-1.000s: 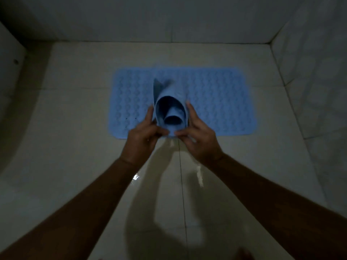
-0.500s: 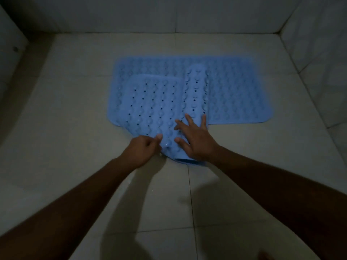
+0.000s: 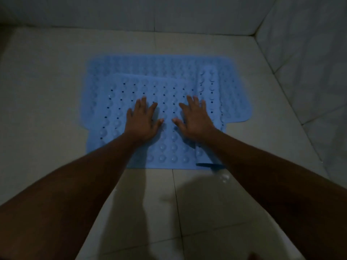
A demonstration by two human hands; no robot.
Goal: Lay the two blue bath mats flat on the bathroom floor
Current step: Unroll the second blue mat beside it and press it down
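One blue bath mat (image 3: 165, 65) lies flat on the tiled floor at the back. A second blue mat (image 3: 116, 102), studded with suction cups and small holes, lies partly on top of it and reaches nearer to me. Its right strip (image 3: 206, 85) is still curled over, and its near right corner (image 3: 210, 164) lifts off the floor. My left hand (image 3: 141, 120) and my right hand (image 3: 195, 118) rest palm down on the second mat, fingers spread, holding nothing.
Pale floor tiles (image 3: 47, 81) surround the mats. Tiled walls close the space at the back (image 3: 169, 12) and on the right (image 3: 309, 53). A small wet glint (image 3: 224, 177) shows on the floor near the mat's right corner.
The rolled mat that both hands held has been unrolled over the first mat. My hands moved from gripping its near edge to pressing flat on its surface.
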